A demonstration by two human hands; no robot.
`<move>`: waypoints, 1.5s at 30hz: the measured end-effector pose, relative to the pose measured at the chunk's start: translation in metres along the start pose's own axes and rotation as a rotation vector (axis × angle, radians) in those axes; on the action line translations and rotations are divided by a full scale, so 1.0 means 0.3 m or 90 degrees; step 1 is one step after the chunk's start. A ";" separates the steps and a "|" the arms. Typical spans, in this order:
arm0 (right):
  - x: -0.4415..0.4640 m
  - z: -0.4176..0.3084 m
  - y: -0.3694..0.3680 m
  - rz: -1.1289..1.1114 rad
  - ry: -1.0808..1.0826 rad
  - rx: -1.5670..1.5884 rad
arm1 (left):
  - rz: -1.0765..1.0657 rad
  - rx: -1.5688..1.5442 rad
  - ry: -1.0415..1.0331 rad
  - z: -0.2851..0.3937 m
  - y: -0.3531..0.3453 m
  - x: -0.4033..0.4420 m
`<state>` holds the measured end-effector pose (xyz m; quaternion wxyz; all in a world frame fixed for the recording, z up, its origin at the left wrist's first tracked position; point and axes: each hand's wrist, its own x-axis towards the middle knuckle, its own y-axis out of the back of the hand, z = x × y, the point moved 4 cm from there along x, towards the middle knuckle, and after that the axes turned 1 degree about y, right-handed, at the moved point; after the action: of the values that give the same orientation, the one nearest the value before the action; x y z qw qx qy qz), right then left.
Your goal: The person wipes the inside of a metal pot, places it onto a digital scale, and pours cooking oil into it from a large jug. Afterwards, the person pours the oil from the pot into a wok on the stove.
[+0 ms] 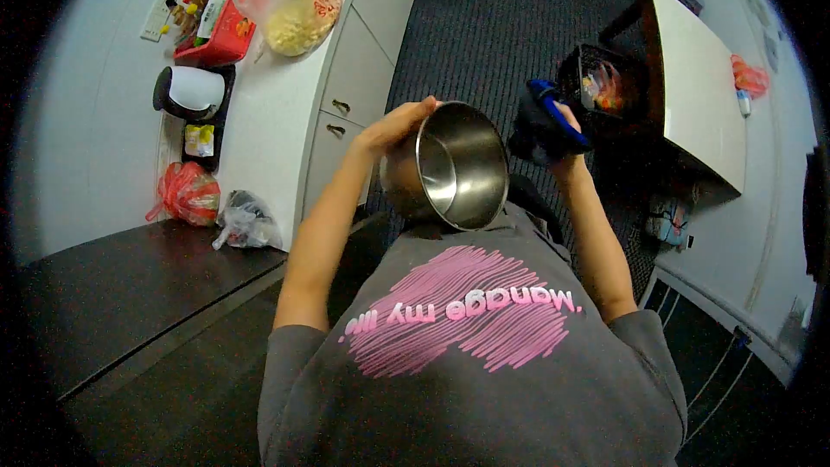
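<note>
A shiny metal pot (467,164), tilted so its hollow inside shows, is held in front of my body by my left hand (399,128), whose fingers grip its rim and side. Its inside looks bare. To the right, my right hand (568,143) holds a dark cloth (532,125) with a blue edge; the fingers are partly hidden by it. The pot and the cloth are apart from each other.
On the left, a white counter (277,121) bears a red basket (229,35), a food bag (298,22), a white container (194,89) and tied bags (188,194). At right are a black crate (596,78) and a white-topped table (696,78).
</note>
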<state>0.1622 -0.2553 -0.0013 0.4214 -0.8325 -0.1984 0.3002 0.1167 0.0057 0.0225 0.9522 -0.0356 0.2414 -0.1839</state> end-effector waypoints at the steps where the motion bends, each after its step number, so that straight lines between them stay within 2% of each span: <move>1: 0.034 0.024 0.083 0.138 0.006 -0.029 | 0.024 -0.004 0.009 -0.062 0.074 0.023; 2: 0.047 0.048 0.120 0.134 0.021 -0.147 | 0.048 -0.009 0.018 -0.095 0.116 0.041; 3: 0.047 0.078 0.144 0.128 0.035 -0.265 | -0.031 -0.066 0.075 0.050 0.045 -0.020; 4: 0.043 0.097 0.143 0.122 0.043 -0.383 | -0.086 -0.110 0.076 0.073 0.057 -0.031; 5: 0.013 0.105 0.045 0.234 -0.201 -0.153 | -0.073 -0.069 0.077 0.102 0.075 -0.053; 6: -0.002 0.118 -0.019 0.282 -0.304 -0.118 | -0.059 -0.027 0.080 0.134 0.091 -0.077; 9: 0.050 0.141 -0.068 0.209 -0.392 -0.139 | 0.033 0.060 0.094 0.185 0.128 -0.141; 13: 0.101 0.132 -0.073 0.194 -0.318 -0.244 | 0.285 0.028 0.115 0.100 0.165 -0.155; 15: 0.116 0.115 -0.068 0.186 -0.272 -0.308 | 0.324 -0.024 0.097 0.085 0.179 -0.164; 19: 0.100 0.051 -0.177 0.040 -0.029 -0.379 | 0.448 -0.198 0.028 0.127 0.213 -0.185; 20: 0.101 0.047 -0.173 -0.018 0.101 -0.498 | 0.475 -0.198 -0.014 0.144 0.215 -0.190; 22: 0.067 -0.042 -0.383 -0.159 0.429 -0.722 | 0.522 -0.192 -0.098 0.171 0.203 -0.190; 23: 0.066 -0.055 -0.428 -0.249 0.530 -0.725 | 0.530 -0.181 -0.113 0.173 0.192 -0.181; 24: 0.072 -0.080 -0.466 -0.273 0.607 -0.719 | 0.505 -0.145 -0.119 0.178 0.182 -0.180; 26: 0.104 -0.156 -0.546 -0.274 0.604 -0.682 | 0.470 -0.078 -0.131 0.243 0.126 -0.180; 28: 0.191 -0.199 -0.609 -0.221 0.438 -0.717 | 0.284 -0.009 -0.241 0.334 0.023 -0.150; 29: 0.260 -0.194 -0.613 -0.252 0.230 -0.725 | 0.309 -0.010 -0.200 0.322 0.009 -0.147; 30: 0.308 -0.178 -0.605 -0.278 0.022 -0.720 | 0.315 0.054 -0.225 0.332 0.002 -0.145; 33: 0.399 -0.154 -0.619 -0.329 -0.033 -0.747 | 0.346 0.243 -0.315 0.397 0.006 -0.112; 36: 0.431 -0.162 -0.630 -0.312 -0.253 -0.909 | 0.412 0.370 -0.398 0.428 -0.048 -0.104; 38: 0.545 -0.047 -0.501 -0.510 -0.322 -0.752 | 0.444 0.437 -0.435 0.462 -0.081 -0.096; 40: 0.587 0.035 -0.462 -0.620 -0.378 -0.672 | 0.441 0.450 -0.474 0.481 -0.114 -0.077; 41: 0.588 0.053 -0.435 -0.622 -0.474 -0.600 | 0.440 0.457 -0.495 0.488 -0.126 -0.071; 42: 0.613 0.118 -0.390 -0.718 -0.463 -0.520 | 0.418 0.486 -0.521 0.495 -0.139 -0.064; 44: 0.563 0.115 -0.351 -0.684 -0.480 -0.457 | 0.377 0.550 -0.581 0.519 -0.157 -0.051; 45: 0.523 0.104 -0.330 -0.650 -0.472 -0.430 | 0.314 0.524 -0.590 0.522 -0.158 -0.037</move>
<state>0.2500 -0.0896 0.0131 0.1336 -0.5637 -0.7756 0.2507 0.1658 -0.0375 0.1727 0.9074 0.3116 -0.2820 -0.0037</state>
